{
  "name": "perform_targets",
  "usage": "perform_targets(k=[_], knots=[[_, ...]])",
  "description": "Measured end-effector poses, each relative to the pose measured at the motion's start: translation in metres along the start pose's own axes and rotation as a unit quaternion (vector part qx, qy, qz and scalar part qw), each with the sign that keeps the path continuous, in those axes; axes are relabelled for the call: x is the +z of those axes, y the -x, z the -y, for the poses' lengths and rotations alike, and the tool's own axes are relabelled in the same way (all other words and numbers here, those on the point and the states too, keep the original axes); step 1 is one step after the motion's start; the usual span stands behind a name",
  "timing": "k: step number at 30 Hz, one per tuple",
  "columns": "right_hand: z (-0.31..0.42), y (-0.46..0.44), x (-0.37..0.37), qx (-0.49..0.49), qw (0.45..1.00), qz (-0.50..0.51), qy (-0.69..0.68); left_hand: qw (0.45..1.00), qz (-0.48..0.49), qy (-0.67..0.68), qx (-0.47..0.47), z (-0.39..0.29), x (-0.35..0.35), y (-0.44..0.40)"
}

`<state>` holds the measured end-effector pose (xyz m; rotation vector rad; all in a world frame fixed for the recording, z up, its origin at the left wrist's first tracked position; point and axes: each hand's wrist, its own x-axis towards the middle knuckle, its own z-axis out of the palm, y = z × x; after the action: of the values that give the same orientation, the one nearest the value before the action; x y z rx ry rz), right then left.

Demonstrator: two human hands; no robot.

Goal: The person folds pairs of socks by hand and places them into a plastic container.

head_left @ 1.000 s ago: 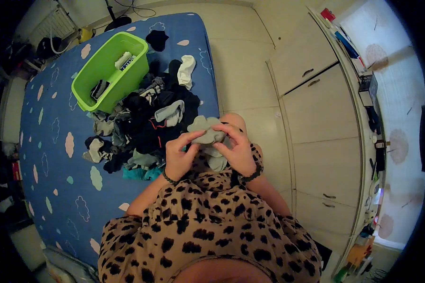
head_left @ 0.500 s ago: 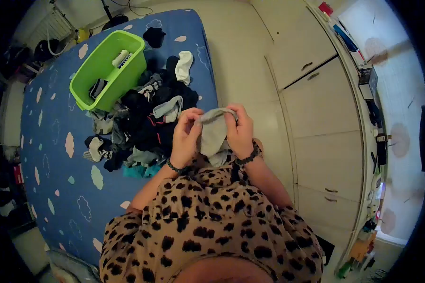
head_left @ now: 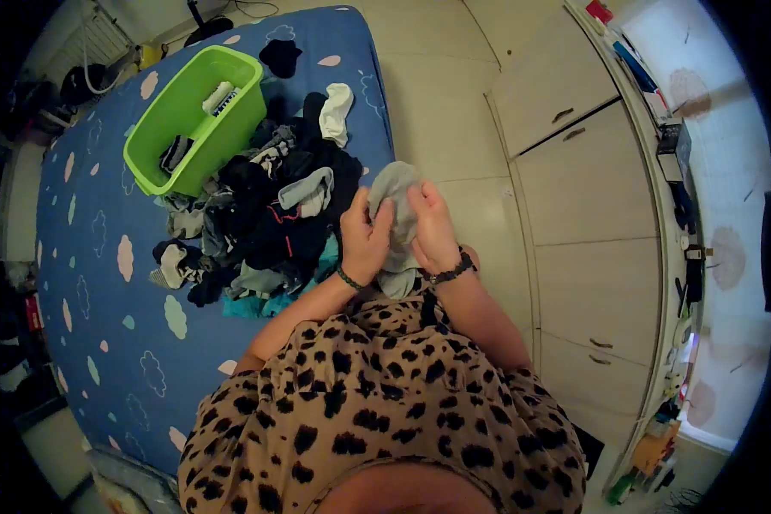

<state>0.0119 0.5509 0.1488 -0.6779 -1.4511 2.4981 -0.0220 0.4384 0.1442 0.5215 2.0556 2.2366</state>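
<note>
A light grey sock [head_left: 394, 182] is between my two hands, above my lap. My left hand [head_left: 366, 238] grips its left side, with the thumb laid over the fabric. On the other side my right hand [head_left: 434, 230] has its fingers closed on the sock's right edge. Another piece of grey fabric [head_left: 398, 283] shows below the hands by my lap; whether it belongs to the same sock I cannot tell. To the left, a heap of dark and grey socks [head_left: 257, 231] lies on the bed, with a grey sock [head_left: 310, 190] on its near side.
The blue bed [head_left: 146, 368] carries a green tub [head_left: 199, 128] with a few rolled socks inside. A white sock [head_left: 336, 114] and a black sock [head_left: 281, 58] lie beyond the heap. Pale cabinets [head_left: 591, 214] line the right side, past the tiled floor [head_left: 445, 111].
The sock's opening was held stretched between both hands; now the sock is raised and bunched, standing up above the fingers. Both hands have come closer together, the left moving right.
</note>
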Motion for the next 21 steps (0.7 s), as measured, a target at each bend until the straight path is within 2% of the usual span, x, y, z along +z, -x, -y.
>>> perform_targets(k=[1, 2, 3, 4, 6, 8, 10, 12, 14, 15, 18, 19, 21], knots=[[-0.003, -0.002, -0.006, -0.086, 0.987, -0.021, 0.131, 0.998, -0.025, 0.050, -0.020, 0.008, 0.006, 0.003], [-0.006, -0.003, -0.009, -0.167, 0.950, -0.037, 0.260, 0.993, -0.055, 0.097, -0.040, 0.013, 0.008, 0.007], [-0.004, -0.001, -0.009, -0.167, 0.950, -0.038, 0.260, 0.968, -0.034, 0.176, -0.175, 0.005, 0.001, 0.008], [-0.001, 0.003, -0.011, -0.152, 0.940, -0.038, 0.304, 0.968, -0.036, 0.176, -0.175, 0.013, -0.005, 0.010], [0.001, 0.004, -0.024, -0.135, 0.927, -0.038, 0.346, 0.919, 0.043, 0.276, -0.279, 0.038, -0.017, 0.015], [-0.010, -0.003, -0.056, -0.141, 0.921, -0.128, 0.339, 0.931, 0.059, 0.257, -0.253, 0.052, -0.038, 0.020], [-0.007, -0.003, -0.086, -0.124, 0.936, -0.142, 0.299, 0.987, 0.082, -0.009, -0.140, 0.058, -0.048, 0.025], [-0.006, 0.001, -0.093, -0.108, 0.948, -0.153, 0.258, 0.987, 0.071, -0.018, -0.145, 0.057, -0.049, 0.028], [-0.001, 0.012, -0.088, -0.075, 0.964, -0.165, 0.197, 0.982, 0.132, -0.108, -0.081, 0.056, -0.053, 0.037], [-0.005, 0.014, -0.091, -0.074, 0.964, -0.165, 0.197, 0.981, 0.147, -0.109, -0.061, 0.052, -0.052, 0.041], [-0.024, 0.016, -0.105, -0.076, 0.960, -0.175, 0.204, 0.970, 0.198, -0.118, -0.072, 0.043, -0.047, 0.046], [-0.028, 0.017, -0.106, -0.059, 0.972, -0.161, 0.159, 0.972, 0.190, -0.140, 0.013, 0.044, -0.043, 0.047], [-0.033, 0.019, -0.110, -0.044, 0.982, -0.147, 0.113, 0.966, 0.219, -0.138, -0.020, 0.048, -0.044, 0.047]])
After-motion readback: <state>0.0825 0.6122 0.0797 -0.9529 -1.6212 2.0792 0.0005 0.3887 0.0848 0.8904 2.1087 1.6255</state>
